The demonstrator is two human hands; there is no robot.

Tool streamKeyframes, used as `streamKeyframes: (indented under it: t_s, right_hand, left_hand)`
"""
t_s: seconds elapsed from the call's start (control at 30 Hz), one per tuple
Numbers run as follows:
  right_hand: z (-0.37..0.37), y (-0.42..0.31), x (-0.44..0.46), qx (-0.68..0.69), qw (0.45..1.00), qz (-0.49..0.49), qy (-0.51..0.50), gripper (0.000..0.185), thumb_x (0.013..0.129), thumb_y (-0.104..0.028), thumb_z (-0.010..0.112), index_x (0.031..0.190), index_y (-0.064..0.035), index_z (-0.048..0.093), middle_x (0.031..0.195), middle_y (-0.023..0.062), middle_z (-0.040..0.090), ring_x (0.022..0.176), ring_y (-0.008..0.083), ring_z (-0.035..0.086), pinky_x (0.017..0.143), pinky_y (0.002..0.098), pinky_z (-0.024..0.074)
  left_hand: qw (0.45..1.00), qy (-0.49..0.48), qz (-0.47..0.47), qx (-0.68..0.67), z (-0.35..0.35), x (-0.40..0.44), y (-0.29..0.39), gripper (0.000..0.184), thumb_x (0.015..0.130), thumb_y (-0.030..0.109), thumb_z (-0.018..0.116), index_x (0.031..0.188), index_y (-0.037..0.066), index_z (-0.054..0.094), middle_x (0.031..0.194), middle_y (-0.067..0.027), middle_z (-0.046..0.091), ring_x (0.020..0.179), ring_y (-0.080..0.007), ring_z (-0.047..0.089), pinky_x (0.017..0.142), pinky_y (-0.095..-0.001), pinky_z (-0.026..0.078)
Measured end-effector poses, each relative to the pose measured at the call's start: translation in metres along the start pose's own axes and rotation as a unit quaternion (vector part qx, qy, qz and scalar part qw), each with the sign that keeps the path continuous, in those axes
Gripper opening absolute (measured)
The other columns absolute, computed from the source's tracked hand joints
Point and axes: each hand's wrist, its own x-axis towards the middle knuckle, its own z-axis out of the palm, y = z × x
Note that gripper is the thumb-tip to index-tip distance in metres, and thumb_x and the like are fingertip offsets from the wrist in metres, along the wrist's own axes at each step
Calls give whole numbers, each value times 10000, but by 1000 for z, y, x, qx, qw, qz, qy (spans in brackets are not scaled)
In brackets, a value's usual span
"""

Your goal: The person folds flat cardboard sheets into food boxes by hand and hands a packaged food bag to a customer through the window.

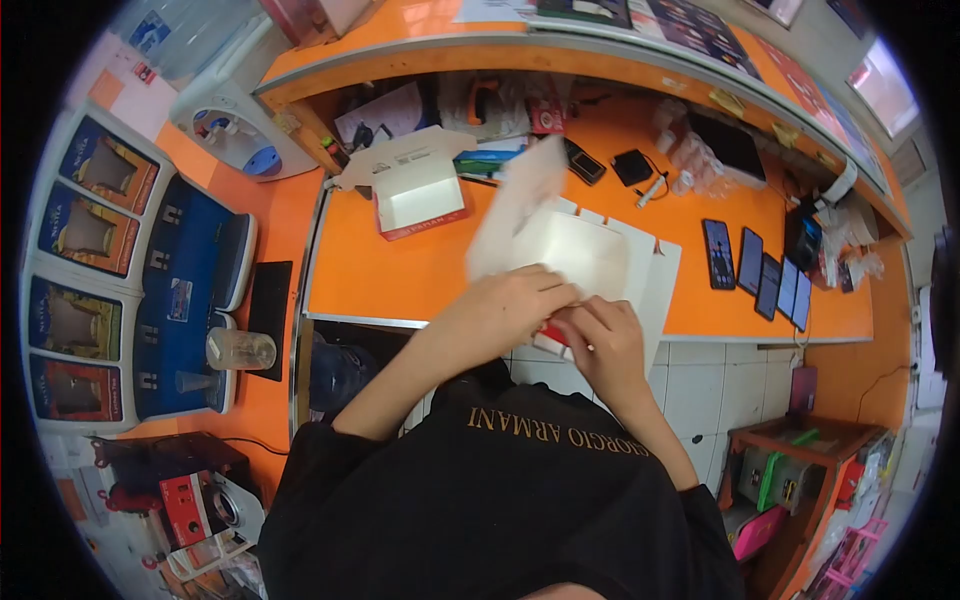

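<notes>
Sitting off to the left on the orange counter [395, 285] is a red-sided box [428, 226], lid up, with phones [750, 262] lined up well to the right and clear plastic stuff [702, 160] behind. The white carton [588, 252] is mid-counter at the front edge. The right hand [608, 342] has its near side pinched; the left hand [520, 303] bends over it too, can't tell how tightly.

1 wide head camera, worn above and behind the left hand [515, 303] and right hand [612, 347], looks forward and down, near, across the surface [365, 280] beyond.
</notes>
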Motion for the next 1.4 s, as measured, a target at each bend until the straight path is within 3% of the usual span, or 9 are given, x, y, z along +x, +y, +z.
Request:
streamKeyframes:
  t_s: [0.3,0.5,0.67,0.8,0.93,1.0,1.1,1.27,1.4]
  right_hand:
    - [59,-18,48,82,993,-68,43,224,715,42,671,914,-31,598,698,94,602,556,202,597,504,285,466]
    - [73,-10,87,21,996,-78,29,711,658,-316,759,1226,-9,462,1280,200,444,1215,374,401,1003,455,308]
    - [115,21,110,419,892,145,-95,991,709,-293,734,1420,-8,104,1466,185,138,1341,272,214,1070,386,225]
    - [159,28,127,390,899,185,-82,771,884,-228,537,1421,7,36,1489,182,54,1372,255,112,1092,331,138]
    - [177,29,147,329,926,171,-80,695,922,-233,460,1424,-3,38,1491,170,64,1375,256,97,1095,332,121]
    - [184,44,153,494,808,315,-66,728,906,-368,495,1445,-109,80,1484,83,147,1323,208,253,958,273,379]
    - [206,66,159,520,740,421,-69,673,905,-305,473,1443,-103,122,1462,105,204,1304,230,286,1047,322,256]
    - [226,85,171,463,817,343,-40,628,873,-258,526,1414,-113,243,1424,75,276,1239,204,368,982,303,346]
    - [252,100,182,422,861,275,-75,583,865,-185,544,1390,-117,298,1412,90,272,1255,208,343,1034,314,282]
  left_hand:
    - [966,186,-122,-130,5,-29,-44,960,574,108,725,1372,23,199,1361,-202,216,1239,-423,312,991,-427,365]
    - [940,278,-171,-95,-16,-74,-122,1112,599,345,803,1402,1,114,1368,-214,227,1294,-356,242,1055,-426,249]
    - [882,285,-156,-341,-36,-115,-176,1036,705,349,723,1424,20,53,1469,-184,98,1367,-302,104,1095,-404,132]
    - [947,224,-174,-149,-28,-121,-212,849,834,209,590,1428,34,8,1495,-165,20,1380,-275,45,1100,-395,103]
    - [898,233,-216,-303,-19,-116,-241,892,822,173,613,1425,45,-32,1491,-175,8,1379,-262,58,1099,-389,124]
    - [902,234,-192,-308,-15,-117,-257,886,819,180,617,1425,45,-16,1479,-179,51,1374,-283,83,1098,-394,131]
    - [925,243,-188,-221,-14,-119,-273,800,823,213,615,1416,46,105,1429,-180,161,1342,-328,162,1087,-405,168]
    - [908,304,-274,-92,-6,-146,-317,411,853,285,578,1192,55,547,1295,-162,306,1218,-346,329,1014,-425,296]
    - [864,303,-354,-191,-6,-140,-322,454,837,255,595,1235,59,495,1289,-172,312,1233,-342,321,1020,-410,296]
